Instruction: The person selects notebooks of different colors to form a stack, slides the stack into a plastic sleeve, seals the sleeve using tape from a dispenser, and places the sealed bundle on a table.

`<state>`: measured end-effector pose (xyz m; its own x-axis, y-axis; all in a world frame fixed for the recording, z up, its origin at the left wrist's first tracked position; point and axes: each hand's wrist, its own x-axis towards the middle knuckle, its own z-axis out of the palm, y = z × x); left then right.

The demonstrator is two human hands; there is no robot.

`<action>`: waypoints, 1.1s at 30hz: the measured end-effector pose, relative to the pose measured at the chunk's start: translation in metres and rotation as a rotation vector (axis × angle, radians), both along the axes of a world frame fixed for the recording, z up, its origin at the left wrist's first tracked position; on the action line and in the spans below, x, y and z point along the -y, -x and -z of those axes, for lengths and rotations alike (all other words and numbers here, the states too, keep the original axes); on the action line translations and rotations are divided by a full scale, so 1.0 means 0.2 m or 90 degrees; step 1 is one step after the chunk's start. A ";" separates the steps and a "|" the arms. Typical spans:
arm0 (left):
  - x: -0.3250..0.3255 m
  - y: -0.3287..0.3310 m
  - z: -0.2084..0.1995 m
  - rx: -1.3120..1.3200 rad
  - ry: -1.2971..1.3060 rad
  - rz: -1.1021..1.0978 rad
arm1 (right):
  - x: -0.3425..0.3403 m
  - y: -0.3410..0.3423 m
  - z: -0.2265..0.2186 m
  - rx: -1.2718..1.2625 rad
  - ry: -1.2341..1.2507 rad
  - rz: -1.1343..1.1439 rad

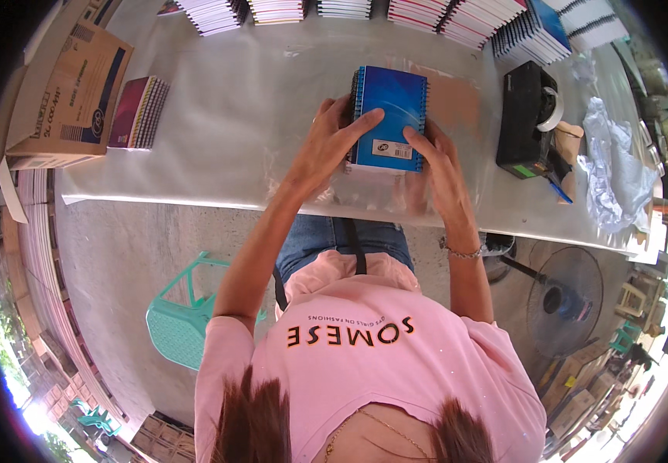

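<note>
A stack of spiral notebooks (392,96) with a blue cover on top is held between my two hands over the table. The top cover bears a white label near its lower edge, and coils show along both sides. My left hand (337,133) grips the left side, its thumb lying on the cover. From the right, my right hand (436,150) closes round the edge with its thumb pressed beside the label. The fingers under and behind the stack are partly hidden, and I cannot tell whether its lower side touches the table.
On the plastic-covered table (218,147), a cardboard box (67,92) and a short notebook stack (139,112) stand left. Rows of notebooks (349,8) line the far edge. A black tape dispenser (524,116) and crumpled plastic (612,166) lie right. Below are a green stool (183,328) and a fan (565,297).
</note>
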<state>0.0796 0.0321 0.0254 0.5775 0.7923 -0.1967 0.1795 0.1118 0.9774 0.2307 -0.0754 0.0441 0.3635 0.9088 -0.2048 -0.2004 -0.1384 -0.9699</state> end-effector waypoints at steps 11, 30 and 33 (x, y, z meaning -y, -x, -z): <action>0.02 -0.02 0.00 -0.084 -0.126 0.008 | 0.03 0.01 0.06 0.230 0.004 0.086; 0.15 0.20 0.22 -0.540 -0.599 -0.224 | 0.37 -0.04 0.25 0.977 0.196 0.229; 0.17 0.18 0.20 -0.534 -0.588 -0.204 | 0.35 -0.01 0.23 0.978 0.166 0.212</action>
<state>0.0434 -0.0011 -0.0148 0.3050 0.9079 0.2875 0.8645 -0.3906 0.3164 0.2334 -0.1455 -0.0012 0.5291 0.7500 0.3970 0.8484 -0.4779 -0.2277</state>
